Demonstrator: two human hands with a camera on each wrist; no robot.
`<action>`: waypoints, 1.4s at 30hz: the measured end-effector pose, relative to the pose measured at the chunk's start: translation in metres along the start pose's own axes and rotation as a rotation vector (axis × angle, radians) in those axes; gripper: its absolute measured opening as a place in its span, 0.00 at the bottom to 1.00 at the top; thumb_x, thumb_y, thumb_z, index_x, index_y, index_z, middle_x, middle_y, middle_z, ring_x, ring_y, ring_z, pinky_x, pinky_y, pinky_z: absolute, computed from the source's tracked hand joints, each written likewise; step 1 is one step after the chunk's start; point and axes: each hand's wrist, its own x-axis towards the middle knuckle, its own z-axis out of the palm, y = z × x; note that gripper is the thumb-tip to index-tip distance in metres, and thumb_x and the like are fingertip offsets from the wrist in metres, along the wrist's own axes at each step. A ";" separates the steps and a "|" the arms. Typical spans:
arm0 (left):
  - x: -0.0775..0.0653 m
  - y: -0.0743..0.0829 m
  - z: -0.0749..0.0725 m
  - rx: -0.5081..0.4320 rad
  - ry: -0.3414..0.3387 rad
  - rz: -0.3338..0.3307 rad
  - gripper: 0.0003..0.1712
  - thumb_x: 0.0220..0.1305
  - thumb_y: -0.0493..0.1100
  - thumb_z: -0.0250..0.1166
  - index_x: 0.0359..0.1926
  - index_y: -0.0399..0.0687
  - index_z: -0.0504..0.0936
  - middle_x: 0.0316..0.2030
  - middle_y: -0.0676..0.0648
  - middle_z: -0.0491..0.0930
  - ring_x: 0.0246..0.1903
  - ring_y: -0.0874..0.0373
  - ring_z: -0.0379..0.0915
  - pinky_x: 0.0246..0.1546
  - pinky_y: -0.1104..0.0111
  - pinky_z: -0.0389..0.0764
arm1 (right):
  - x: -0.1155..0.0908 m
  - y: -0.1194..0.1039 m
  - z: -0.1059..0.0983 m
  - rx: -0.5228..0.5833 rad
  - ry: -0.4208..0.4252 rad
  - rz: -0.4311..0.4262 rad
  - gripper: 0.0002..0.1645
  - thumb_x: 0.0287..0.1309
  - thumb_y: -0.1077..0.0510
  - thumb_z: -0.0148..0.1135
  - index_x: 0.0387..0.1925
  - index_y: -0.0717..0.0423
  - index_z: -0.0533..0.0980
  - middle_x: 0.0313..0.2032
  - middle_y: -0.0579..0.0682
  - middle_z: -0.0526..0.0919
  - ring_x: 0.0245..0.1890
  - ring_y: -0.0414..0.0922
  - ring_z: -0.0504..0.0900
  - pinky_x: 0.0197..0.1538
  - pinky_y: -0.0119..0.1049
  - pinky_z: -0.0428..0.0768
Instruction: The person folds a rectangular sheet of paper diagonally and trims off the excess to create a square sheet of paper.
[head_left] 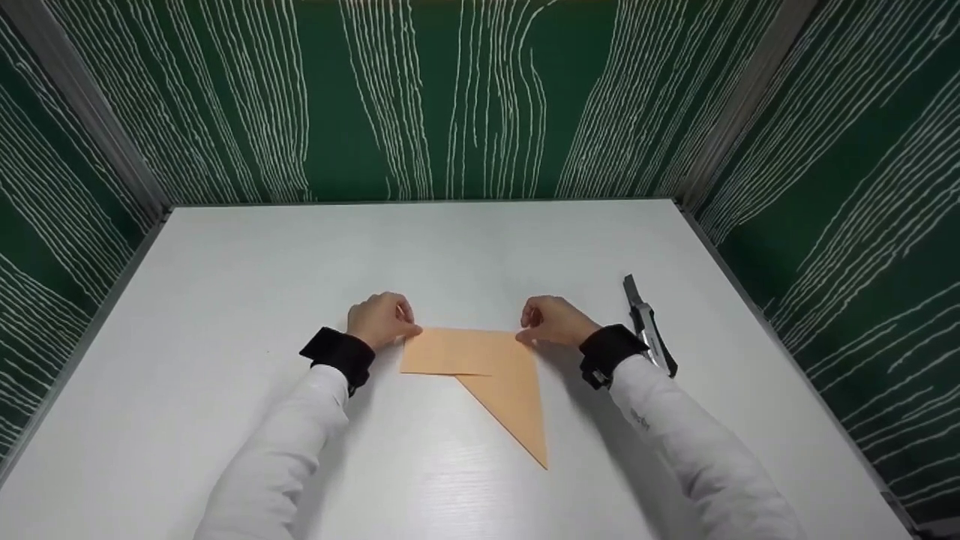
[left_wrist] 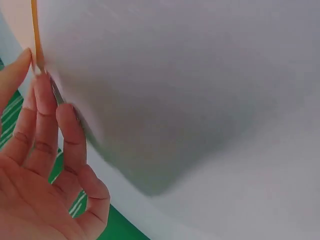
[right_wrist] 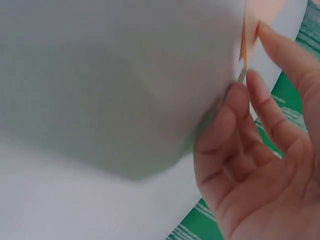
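Observation:
A folded sheet of orange paper (head_left: 465, 351) lies in the middle of the white table. Its upper part is a horizontal band, and a pointed flap (head_left: 517, 412) slants down to the lower right. At the band's upper left corner, my left hand (head_left: 381, 319) pinches the paper between thumb and fingers. My right hand (head_left: 559, 322) pinches the upper right corner in the same manner. In both wrist views the paper shows only as a thin orange edge at the fingertips, with the left hand (left_wrist: 50, 160) and right hand (right_wrist: 260, 155) seen from the palm side.
To the right of my right wrist lies a slim black and silver tool (head_left: 649, 330) with a narrow grey end. Green panels (head_left: 360, 97) with white wavy lines rise behind the white table (head_left: 225, 262) and along its sides. Black bands (head_left: 341, 356) circle both wrists.

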 end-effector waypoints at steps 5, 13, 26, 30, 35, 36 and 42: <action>-0.002 0.008 0.008 0.042 0.057 0.076 0.11 0.60 0.40 0.75 0.43 0.45 0.86 0.38 0.43 0.83 0.39 0.49 0.78 0.42 0.58 0.76 | -0.002 -0.010 0.013 -0.131 0.089 -0.137 0.05 0.62 0.64 0.68 0.40 0.62 0.84 0.37 0.57 0.83 0.38 0.47 0.80 0.43 0.36 0.79; -0.007 0.021 0.023 0.227 0.116 0.332 0.11 0.64 0.27 0.66 0.43 0.42 0.88 0.38 0.40 0.85 0.40 0.43 0.83 0.43 0.53 0.84 | -0.005 -0.026 0.031 -0.329 0.166 -0.249 0.10 0.61 0.72 0.64 0.41 0.63 0.86 0.39 0.57 0.85 0.42 0.51 0.85 0.48 0.43 0.85; -0.024 0.026 0.040 0.711 0.265 0.461 0.08 0.63 0.33 0.68 0.40 0.48 0.88 0.34 0.47 0.83 0.30 0.53 0.83 0.31 0.63 0.85 | -0.023 -0.034 0.051 -0.793 0.388 -0.350 0.07 0.61 0.70 0.65 0.36 0.58 0.86 0.34 0.54 0.83 0.30 0.50 0.85 0.26 0.42 0.84; -0.035 0.032 0.048 0.839 0.291 0.464 0.15 0.65 0.37 0.67 0.51 0.54 0.87 0.38 0.47 0.84 0.31 0.55 0.83 0.34 0.65 0.84 | -0.029 -0.035 0.061 -1.032 0.484 -0.382 0.05 0.60 0.68 0.69 0.36 0.57 0.86 0.32 0.51 0.81 0.24 0.43 0.81 0.20 0.34 0.80; -0.044 0.043 0.054 0.946 0.280 0.420 0.24 0.72 0.42 0.62 0.65 0.65 0.80 0.42 0.47 0.83 0.33 0.55 0.84 0.40 0.63 0.84 | -0.030 -0.036 0.071 -1.183 0.566 -0.385 0.08 0.60 0.62 0.71 0.42 0.54 0.85 0.33 0.49 0.80 0.22 0.40 0.78 0.21 0.30 0.78; -0.044 0.046 0.056 0.960 0.269 0.406 0.25 0.72 0.42 0.61 0.67 0.67 0.78 0.42 0.47 0.82 0.34 0.55 0.84 0.41 0.63 0.84 | -0.029 -0.037 0.072 -1.182 0.575 -0.385 0.09 0.60 0.62 0.70 0.43 0.54 0.85 0.33 0.49 0.80 0.23 0.41 0.79 0.21 0.31 0.78; -0.048 0.055 0.064 1.081 0.158 0.326 0.32 0.76 0.46 0.57 0.76 0.77 0.64 0.49 0.44 0.81 0.42 0.53 0.84 0.50 0.61 0.85 | -0.029 -0.039 0.081 -1.145 0.565 -0.370 0.22 0.60 0.63 0.69 0.55 0.46 0.83 0.36 0.52 0.81 0.26 0.44 0.81 0.22 0.33 0.79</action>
